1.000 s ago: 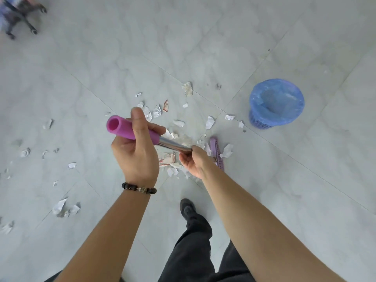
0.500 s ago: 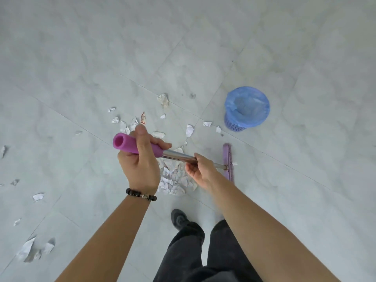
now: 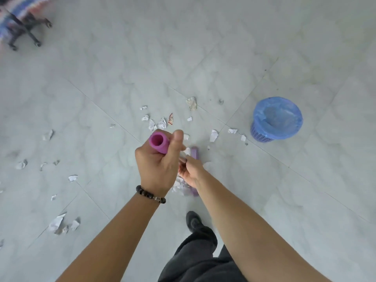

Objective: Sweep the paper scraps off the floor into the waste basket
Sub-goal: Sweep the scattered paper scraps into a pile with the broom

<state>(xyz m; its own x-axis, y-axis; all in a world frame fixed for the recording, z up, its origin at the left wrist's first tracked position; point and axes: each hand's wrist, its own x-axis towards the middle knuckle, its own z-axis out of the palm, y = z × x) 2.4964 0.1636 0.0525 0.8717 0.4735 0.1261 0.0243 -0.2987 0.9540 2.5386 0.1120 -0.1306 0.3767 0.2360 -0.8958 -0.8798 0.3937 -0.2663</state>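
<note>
Your left grip (image 3: 156,169) is closed around the pink broom handle (image 3: 159,143) at its top; your right grip (image 3: 190,173) holds the same handle lower. Paper scraps (image 3: 161,123) lie on the floor (image 3: 264,200) around the broom head (image 3: 194,153); the blue waste basket (image 3: 262,135) stands far right.

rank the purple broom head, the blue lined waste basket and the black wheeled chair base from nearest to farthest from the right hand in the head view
1. the purple plastic broom head, on the floor right under the right hand.
2. the blue plastic waste basket with a blue liner, off to the right.
3. the black wheeled chair base, far away in the top left corner.
</note>
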